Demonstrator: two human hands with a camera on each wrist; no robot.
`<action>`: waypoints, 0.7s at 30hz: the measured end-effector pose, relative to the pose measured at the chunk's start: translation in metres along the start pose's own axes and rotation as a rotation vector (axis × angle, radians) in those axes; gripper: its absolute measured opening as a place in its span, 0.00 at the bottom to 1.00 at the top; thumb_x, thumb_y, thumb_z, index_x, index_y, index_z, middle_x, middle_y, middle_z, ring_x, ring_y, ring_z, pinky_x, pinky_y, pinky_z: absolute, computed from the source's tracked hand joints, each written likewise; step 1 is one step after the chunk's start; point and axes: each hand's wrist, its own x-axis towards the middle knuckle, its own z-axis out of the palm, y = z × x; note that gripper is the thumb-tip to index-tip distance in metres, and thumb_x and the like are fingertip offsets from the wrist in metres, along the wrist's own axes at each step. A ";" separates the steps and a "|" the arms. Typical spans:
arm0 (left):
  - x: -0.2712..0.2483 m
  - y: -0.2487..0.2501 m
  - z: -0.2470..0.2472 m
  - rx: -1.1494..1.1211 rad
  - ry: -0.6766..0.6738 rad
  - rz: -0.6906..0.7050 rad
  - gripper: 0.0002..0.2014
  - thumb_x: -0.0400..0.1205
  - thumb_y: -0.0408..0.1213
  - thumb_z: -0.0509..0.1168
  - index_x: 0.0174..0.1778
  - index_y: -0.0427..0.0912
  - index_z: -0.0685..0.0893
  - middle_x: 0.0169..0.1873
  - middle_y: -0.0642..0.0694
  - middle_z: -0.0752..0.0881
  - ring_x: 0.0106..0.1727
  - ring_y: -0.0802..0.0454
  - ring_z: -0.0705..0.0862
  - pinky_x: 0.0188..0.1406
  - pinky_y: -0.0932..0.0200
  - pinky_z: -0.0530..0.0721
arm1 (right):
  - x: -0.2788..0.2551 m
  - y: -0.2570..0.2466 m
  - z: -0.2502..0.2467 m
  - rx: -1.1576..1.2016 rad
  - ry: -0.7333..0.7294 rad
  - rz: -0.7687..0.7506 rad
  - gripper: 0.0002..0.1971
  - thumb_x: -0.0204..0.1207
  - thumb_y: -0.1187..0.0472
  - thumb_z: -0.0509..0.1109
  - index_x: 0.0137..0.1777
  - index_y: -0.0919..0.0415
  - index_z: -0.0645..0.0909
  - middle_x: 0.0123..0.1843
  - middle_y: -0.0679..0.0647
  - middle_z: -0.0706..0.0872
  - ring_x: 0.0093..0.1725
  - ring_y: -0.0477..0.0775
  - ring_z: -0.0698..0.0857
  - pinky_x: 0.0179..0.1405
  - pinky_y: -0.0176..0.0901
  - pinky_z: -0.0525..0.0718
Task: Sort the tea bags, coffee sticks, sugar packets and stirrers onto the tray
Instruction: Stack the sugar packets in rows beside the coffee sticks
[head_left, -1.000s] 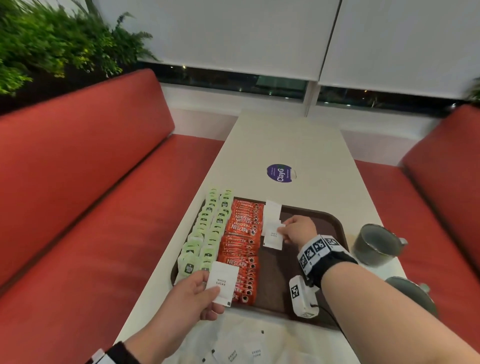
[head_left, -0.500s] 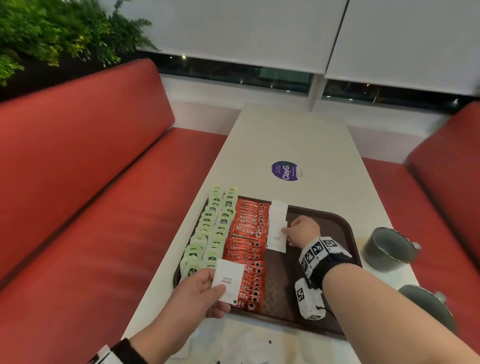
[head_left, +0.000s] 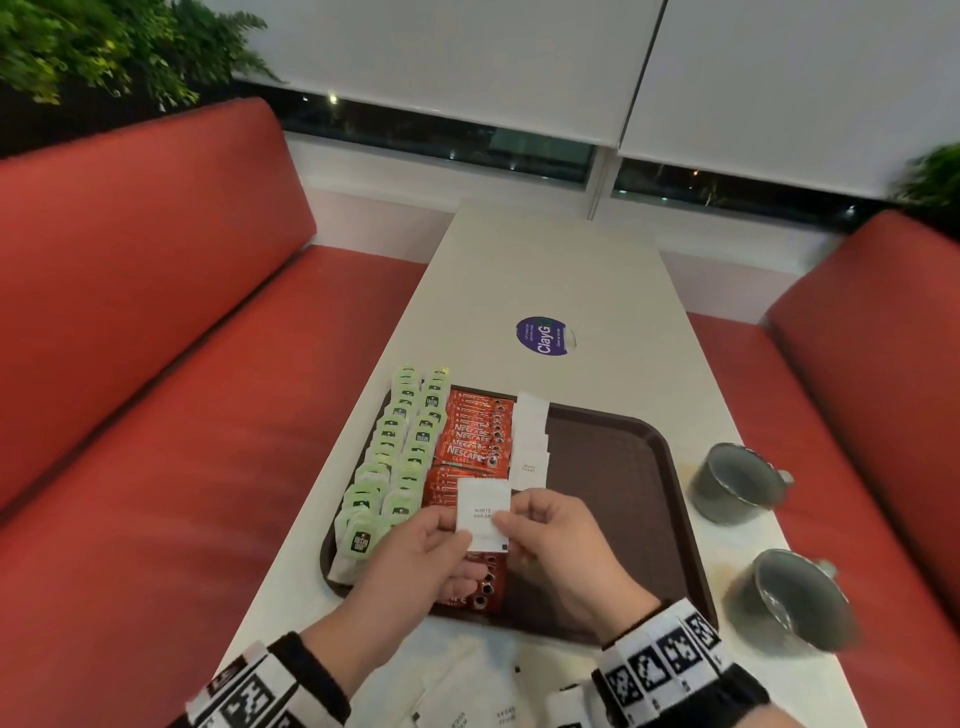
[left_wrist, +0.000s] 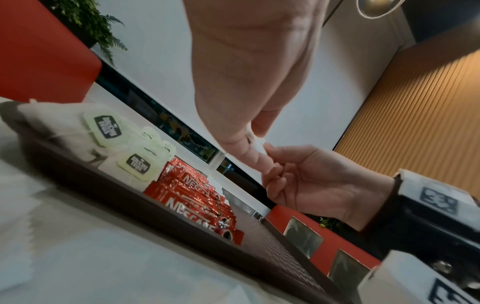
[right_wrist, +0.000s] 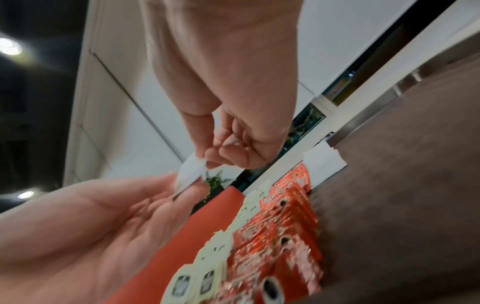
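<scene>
A white sugar packet (head_left: 480, 512) hangs over the near end of the red coffee sticks (head_left: 472, 436). My left hand (head_left: 451, 526) pinches its left edge and my right hand (head_left: 506, 525) pinches its right edge. In the right wrist view the same packet (right_wrist: 189, 174) shows between my right hand's fingertips (right_wrist: 207, 158) and my left hand (right_wrist: 103, 216). On the brown tray (head_left: 623, 467), green tea bags (head_left: 405, 457) fill two columns at the left. Beside them come the coffee sticks, then a row of sugar packets (head_left: 530, 441). I see no stirrers.
Several loose sugar packets (head_left: 467, 691) lie on the table in front of the tray's near rim. Two grey cups (head_left: 737, 480) (head_left: 795, 597) stand right of the tray. A purple sticker (head_left: 543, 336) marks the table beyond it. Red benches flank the table.
My right hand left the sugar row on the tray and came back toward me. My left hand moved the packet right, and now both hands pinch it.
</scene>
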 end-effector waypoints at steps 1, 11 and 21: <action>-0.001 0.001 -0.003 0.011 0.009 0.000 0.08 0.83 0.31 0.64 0.56 0.44 0.82 0.43 0.44 0.91 0.43 0.48 0.91 0.44 0.55 0.89 | 0.007 0.000 -0.007 0.011 0.049 0.011 0.11 0.75 0.67 0.73 0.31 0.58 0.83 0.26 0.54 0.82 0.25 0.48 0.75 0.30 0.43 0.75; -0.041 -0.010 -0.082 0.003 0.164 0.006 0.04 0.81 0.26 0.66 0.49 0.34 0.83 0.43 0.34 0.90 0.41 0.43 0.91 0.39 0.58 0.88 | 0.085 0.011 -0.046 -0.304 0.312 0.313 0.07 0.78 0.68 0.69 0.38 0.61 0.79 0.30 0.57 0.79 0.28 0.50 0.75 0.25 0.39 0.73; -0.085 -0.040 -0.144 0.281 0.295 -0.023 0.04 0.79 0.30 0.69 0.48 0.41 0.84 0.41 0.40 0.88 0.41 0.49 0.88 0.44 0.56 0.88 | 0.090 -0.009 -0.034 -0.867 0.319 0.255 0.15 0.79 0.56 0.68 0.52 0.70 0.85 0.47 0.61 0.89 0.50 0.61 0.87 0.58 0.54 0.85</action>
